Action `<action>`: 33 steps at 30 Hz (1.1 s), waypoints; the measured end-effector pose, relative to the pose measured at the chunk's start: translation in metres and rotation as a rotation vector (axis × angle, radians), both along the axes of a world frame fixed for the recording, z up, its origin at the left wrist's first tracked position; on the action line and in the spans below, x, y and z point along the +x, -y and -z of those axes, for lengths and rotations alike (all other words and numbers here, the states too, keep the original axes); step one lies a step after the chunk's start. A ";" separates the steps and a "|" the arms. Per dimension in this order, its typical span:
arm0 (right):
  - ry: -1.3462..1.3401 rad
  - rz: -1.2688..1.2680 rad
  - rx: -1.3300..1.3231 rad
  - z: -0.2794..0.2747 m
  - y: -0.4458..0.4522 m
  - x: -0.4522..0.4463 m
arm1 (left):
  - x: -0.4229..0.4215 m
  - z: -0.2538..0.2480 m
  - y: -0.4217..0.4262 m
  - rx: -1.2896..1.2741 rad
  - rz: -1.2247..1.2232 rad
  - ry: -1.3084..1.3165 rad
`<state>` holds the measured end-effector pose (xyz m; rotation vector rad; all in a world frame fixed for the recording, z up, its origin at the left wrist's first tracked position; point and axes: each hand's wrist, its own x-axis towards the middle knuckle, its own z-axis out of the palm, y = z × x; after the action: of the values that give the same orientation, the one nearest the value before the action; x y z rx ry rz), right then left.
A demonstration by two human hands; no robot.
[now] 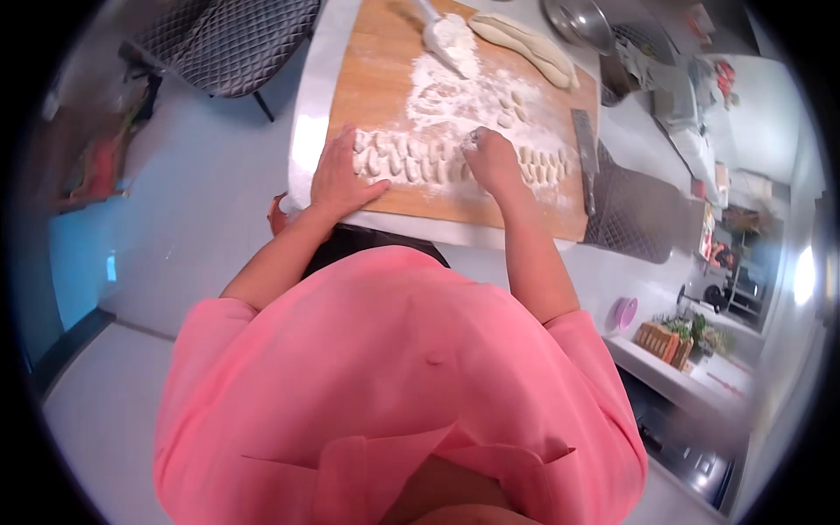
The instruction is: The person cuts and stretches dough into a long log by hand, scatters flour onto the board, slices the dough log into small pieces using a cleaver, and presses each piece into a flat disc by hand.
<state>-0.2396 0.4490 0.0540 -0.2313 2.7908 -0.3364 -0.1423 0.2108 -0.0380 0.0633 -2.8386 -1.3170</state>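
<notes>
My left hand (343, 179) lies flat with spread fingers along the left edge of the wooden board (385, 44), beside the rows of small dough pieces (407, 162). Over the same rows, further right, my right hand (492, 162) is closed with floury fingertips; what it pinches, if anything, is hidden. More dough pieces run on to the right of that hand. A few loose ones lie above it in the scattered flour (437, 96). At the top of the board rests a scoop (436, 39) heaped with flour, with long dough strips (525, 45) to its right.
A long-bladed knife (584, 157) lies along the board's right edge. Beyond the top right corner stands a metal bowl (584, 24). Quilted chairs are at the upper left (236, 48) and right (634, 206) of the table. A counter (665, 376) with a basket runs along the right.
</notes>
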 end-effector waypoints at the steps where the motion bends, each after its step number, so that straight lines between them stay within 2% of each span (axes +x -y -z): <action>1: -0.037 0.064 -0.071 -0.003 0.004 0.008 | 0.001 0.000 -0.001 0.009 0.021 -0.004; 4: -0.158 -0.026 -0.388 0.028 0.036 0.022 | 0.000 -0.002 -0.001 -0.041 0.030 -0.005; 5: -0.226 -0.201 -0.391 0.032 0.045 0.029 | -0.002 -0.001 -0.001 -0.027 0.031 0.026; 6: -0.058 -0.256 -0.488 0.025 0.052 0.031 | -0.003 -0.001 -0.001 -0.027 0.047 0.022; 9: -0.171 -0.269 -0.338 0.017 0.028 0.043 | 0.001 0.002 0.000 -0.040 0.035 0.033; 11: -0.380 0.094 -0.245 0.035 -0.026 0.043 | 0.008 0.017 0.002 -0.055 0.038 -0.026; 13: -0.554 0.218 -0.131 0.071 -0.098 0.047 | 0.017 0.016 0.001 -0.058 0.026 -0.083; 15: -0.433 0.485 -0.144 0.076 -0.144 0.053 | 0.030 0.015 -0.006 -0.145 -0.016 -0.056; 16: -0.436 0.485 -0.157 0.084 -0.149 0.047 | 0.033 0.011 -0.011 -0.231 -0.052 -0.029; 18: -0.349 0.734 -0.079 0.102 -0.150 0.039 | 0.028 0.003 -0.021 -0.233 -0.028 0.041; 19: -0.370 0.549 -0.259 0.104 -0.131 0.033 | 0.025 0.000 -0.028 -0.318 0.007 0.088; 20: -0.270 0.539 -0.285 0.088 -0.094 0.020 | 0.022 -0.002 -0.036 -0.402 0.043 0.137; 21: -0.464 0.405 -0.343 0.111 -0.069 0.024 | 0.016 -0.003 -0.045 -0.390 0.012 0.139; 23: -0.183 0.105 -0.551 0.073 -0.030 0.035 | 0.011 0.012 -0.050 -0.438 0.005 0.118; 24: -0.185 0.112 -0.559 0.077 -0.026 0.042 | 0.008 0.018 -0.051 -0.471 -0.006 0.096; 26: -0.271 -0.282 -0.101 0.091 -0.028 0.050 | 0.004 0.012 -0.052 -0.497 0.017 0.132; 27: -0.271 -0.275 -0.105 0.097 -0.042 0.046 | 0.000 0.009 -0.054 -0.515 0.033 0.168; 30: -0.341 0.017 0.010 0.097 -0.113 0.028 | -0.025 0.003 -0.078 -0.566 0.150 0.079; 33: -0.431 0.327 0.081 0.105 -0.177 -0.010 | -0.073 0.020 -0.130 -0.350 0.236 -0.180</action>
<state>-0.2499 0.6257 -0.0511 0.2010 3.2635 -0.2733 -0.2153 0.3405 -0.0585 -0.3822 -2.9332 -0.7807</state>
